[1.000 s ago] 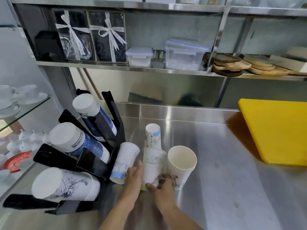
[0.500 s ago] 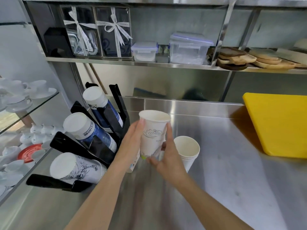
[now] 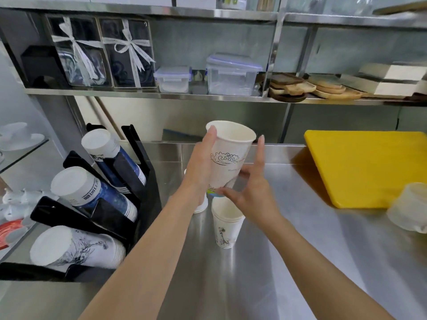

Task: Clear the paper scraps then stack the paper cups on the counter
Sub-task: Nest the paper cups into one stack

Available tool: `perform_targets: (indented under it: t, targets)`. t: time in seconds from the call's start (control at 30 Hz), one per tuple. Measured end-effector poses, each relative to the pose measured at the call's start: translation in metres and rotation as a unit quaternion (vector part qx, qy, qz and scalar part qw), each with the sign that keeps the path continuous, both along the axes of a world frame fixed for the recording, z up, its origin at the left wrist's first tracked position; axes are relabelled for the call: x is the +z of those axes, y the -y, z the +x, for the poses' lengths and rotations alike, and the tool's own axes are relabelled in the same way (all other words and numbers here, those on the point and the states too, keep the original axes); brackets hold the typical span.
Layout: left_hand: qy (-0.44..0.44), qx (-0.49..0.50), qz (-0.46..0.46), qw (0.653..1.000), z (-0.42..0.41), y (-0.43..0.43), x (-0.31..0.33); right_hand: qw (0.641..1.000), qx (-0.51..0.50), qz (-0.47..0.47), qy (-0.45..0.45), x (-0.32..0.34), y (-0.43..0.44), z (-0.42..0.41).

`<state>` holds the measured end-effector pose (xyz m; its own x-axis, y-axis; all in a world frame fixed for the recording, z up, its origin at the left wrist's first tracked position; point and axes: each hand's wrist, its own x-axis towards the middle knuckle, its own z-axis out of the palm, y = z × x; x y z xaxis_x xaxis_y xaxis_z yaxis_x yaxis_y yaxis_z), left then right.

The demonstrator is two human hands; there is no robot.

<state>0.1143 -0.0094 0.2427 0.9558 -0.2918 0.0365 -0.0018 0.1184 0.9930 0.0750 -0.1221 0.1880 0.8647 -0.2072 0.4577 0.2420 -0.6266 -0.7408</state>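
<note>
A tall white paper cup (image 3: 228, 155) with a cloud print is held upright in the air above the steel counter (image 3: 288, 262). My left hand (image 3: 202, 167) wraps its left side. My right hand (image 3: 251, 188) supports its base with fingers spread along the right side. Directly below stands a short stack of white paper cups (image 3: 226, 224), open end up. Another white cup (image 3: 201, 206) is mostly hidden behind my left wrist. No paper scraps are visible.
A black tilted cup dispenser rack (image 3: 97, 218) with three cup stacks stands at the left. A yellow cutting board (image 3: 369, 167) lies at the right, with a translucent lid stack (image 3: 411, 209) by the right edge. Shelves with containers hang above.
The cup went from the counter up into the air, held by both hands, and now sits just above the stack of cups. The camera moved closer.
</note>
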Motion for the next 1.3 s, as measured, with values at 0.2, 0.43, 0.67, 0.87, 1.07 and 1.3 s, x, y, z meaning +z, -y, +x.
perform_targets:
  t: [0.2,0.43,0.67,0.87,1.07,1.3]
  targets:
    - [0.048,0.021,-0.002,0.999,0.010,0.011,-0.031,0.995,-0.001,-0.075,-0.064,-0.012,0.025,0.002]
    - [0.029,0.016,0.297,0.954,0.005,0.003,-0.105,0.951,0.004,-0.217,-0.219,-0.072,0.028,-0.005]
    - [0.054,0.054,0.250,0.965,0.013,-0.011,-0.112,0.961,-0.086,-0.246,-0.089,-0.047,0.008,-0.002]
    - [-0.075,0.127,0.250,0.957,0.027,-0.048,-0.122,0.972,0.068,-0.001,-0.227,-0.042,-0.053,-0.003]
    - [-0.185,0.091,0.228,0.951,0.020,-0.067,-0.142,0.898,0.015,0.077,-0.433,-0.107,-0.081,0.013]
    - [-0.308,0.075,0.100,0.943,0.015,-0.082,-0.159,0.888,-0.031,0.226,-0.400,-0.132,-0.095,0.017]
